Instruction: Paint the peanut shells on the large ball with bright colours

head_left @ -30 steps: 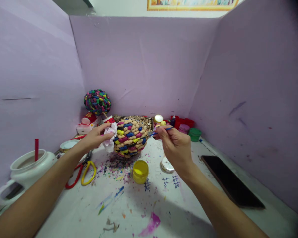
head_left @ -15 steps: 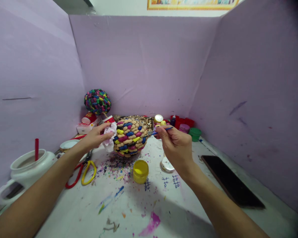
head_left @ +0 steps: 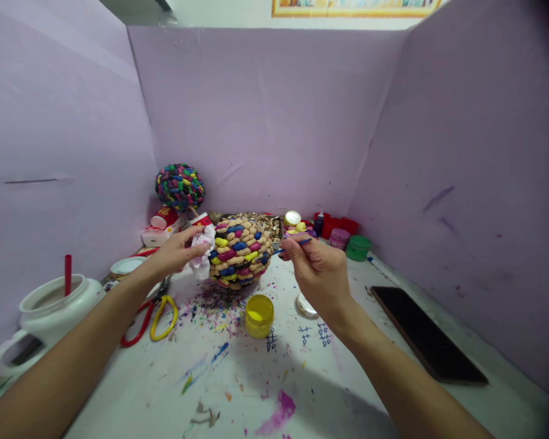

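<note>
The right hand (head_left: pixel 318 268) is closed in a pinch, with a thin blue brush (head_left: pixel 304 242) gripped between thumb and fingers; its tip is brought close to the right side of a ball (head_left: pixel 240 253) covered in nut-shaped pieces, though whether the two are touching cannot be told. By the left hand (head_left: pixel 180 249), a crumpled white tissue (head_left: pixel 202 253) is grasped and held against the ball's left side. Toward the front edge of the tabletop (head_left: pixel 165 396), a magenta smear (head_left: pixel 280 413) is seen. At the left edge a white pot (head_left: pixel 57 311) is set, with a red stick (head_left: pixel 68 275) stood in it, and near the right edge a dark phone (head_left: pixel 427 335) is laid flat. Between them, scissors (head_left: pixel 163 322) are partly covered by the left forearm, and an uncapped jar of yellow paint (head_left: pixel 259 320) is placed just in front of the ball, with a white lid (head_left: pixel 305 306) to its right. The ball is held midway between the side edges, patterned in tan, blue, yellow, magenta and black. Behind it a tray of shell-like pieces (head_left: pixel 274 227) is partly hidden. Near the back right corner a green tub (head_left: pixel 359 248) and a pink tub (head_left: pixel 338 238) are grouped; near the back left corner a second, darker multicoloured ball (head_left: pixel 180 187) is seen. The back edge is bounded by a lilac panel (head_left: pixel 265 116).
</note>
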A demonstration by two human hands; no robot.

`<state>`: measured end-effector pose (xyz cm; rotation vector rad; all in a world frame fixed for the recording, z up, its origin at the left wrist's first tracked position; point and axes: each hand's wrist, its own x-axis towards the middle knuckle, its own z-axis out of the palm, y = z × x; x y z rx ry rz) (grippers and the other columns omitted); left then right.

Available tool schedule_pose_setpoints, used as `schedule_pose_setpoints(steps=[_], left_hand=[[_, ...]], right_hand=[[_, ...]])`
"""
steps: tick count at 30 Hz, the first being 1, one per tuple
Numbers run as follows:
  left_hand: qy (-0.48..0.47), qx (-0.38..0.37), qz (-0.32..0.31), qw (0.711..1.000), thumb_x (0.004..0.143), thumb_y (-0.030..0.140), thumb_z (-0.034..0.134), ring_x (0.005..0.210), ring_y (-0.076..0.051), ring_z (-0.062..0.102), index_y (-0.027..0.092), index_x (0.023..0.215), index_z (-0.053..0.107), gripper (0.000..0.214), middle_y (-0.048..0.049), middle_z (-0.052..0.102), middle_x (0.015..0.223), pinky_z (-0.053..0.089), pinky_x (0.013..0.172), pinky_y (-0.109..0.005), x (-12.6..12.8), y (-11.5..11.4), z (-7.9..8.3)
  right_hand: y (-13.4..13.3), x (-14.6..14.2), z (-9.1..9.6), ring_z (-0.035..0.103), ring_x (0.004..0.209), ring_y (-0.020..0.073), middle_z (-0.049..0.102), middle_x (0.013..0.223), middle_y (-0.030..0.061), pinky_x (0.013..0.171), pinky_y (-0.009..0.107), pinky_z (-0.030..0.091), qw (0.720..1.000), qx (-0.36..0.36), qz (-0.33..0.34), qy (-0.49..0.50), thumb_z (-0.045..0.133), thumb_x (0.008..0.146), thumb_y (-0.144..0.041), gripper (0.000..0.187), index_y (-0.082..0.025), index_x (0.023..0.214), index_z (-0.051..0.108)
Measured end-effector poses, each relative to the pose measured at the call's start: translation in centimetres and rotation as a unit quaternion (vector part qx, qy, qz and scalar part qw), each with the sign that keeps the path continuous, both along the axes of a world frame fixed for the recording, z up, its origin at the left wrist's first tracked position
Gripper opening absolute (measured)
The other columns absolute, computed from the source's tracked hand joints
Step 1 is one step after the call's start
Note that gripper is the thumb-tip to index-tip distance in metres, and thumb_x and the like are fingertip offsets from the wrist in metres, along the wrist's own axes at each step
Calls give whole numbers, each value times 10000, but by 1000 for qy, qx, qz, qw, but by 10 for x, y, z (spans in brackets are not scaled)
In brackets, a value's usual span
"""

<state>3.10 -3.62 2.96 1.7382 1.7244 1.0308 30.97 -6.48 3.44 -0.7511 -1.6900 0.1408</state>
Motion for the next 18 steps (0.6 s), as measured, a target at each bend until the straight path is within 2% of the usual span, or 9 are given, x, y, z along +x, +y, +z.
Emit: schedule_pose_setpoints(steps=[7,12,18], left_hand=[[-2,-6,-2,1000,638,522,637,535,-160,520,172,1264,498,730,-29,593,785,333,391,-224,2,-2,2],[-1,5,-8,1000,648,521,640,573,-175,546,165,1276,497,736,-51,611,838,362,413,-233,-1,1,-1],[7,-1,-5,1000,645,535,633,599,-195,577,163,1280,493,749,-74,636,897,384,437,-245,-1,1,-1]], right_hand=[[2,2,0,633,560,131,683,630,12,519,234,452,1000,9,-20,8,522,897,-270,227,-176,728,642],[2,3,0,624,547,128,684,625,16,503,229,435,999,20,-43,7,525,894,-264,208,-164,767,655],[1,-1,0,622,556,118,688,642,14,523,216,442,1000,20,-16,-5,525,891,-242,208,-167,737,643]])
